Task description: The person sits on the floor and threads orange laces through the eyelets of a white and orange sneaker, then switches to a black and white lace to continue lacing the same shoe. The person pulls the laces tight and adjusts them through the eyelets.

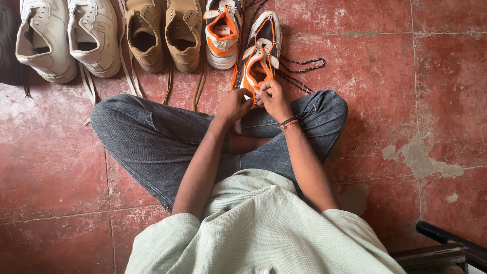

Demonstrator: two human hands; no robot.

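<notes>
Sitting cross-legged on red floor (446, 91). My left hand (232, 105) and right hand (274, 99) both pinch orange lace at tongue end of orange-white sneaker (261, 53), just past my knees. Best: keep lace flat, pull even tension each side, steady shoe. Black speckled lace (302, 66) loose beside it. Small pale tag inside matching sneaker (222, 31); print too small. Tan pair (165, 33), white pair (66, 35) in row.

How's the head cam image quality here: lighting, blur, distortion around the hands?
Head view: soft, even daylight, no glare on the red floor; faint shadows under the legs. Left hand and right hand on the orange and white shoe are sharp, no motion blur. Wide-angle bend shows in the floor joints near the edges. The white shoes are cropped at the top edge.
</notes>
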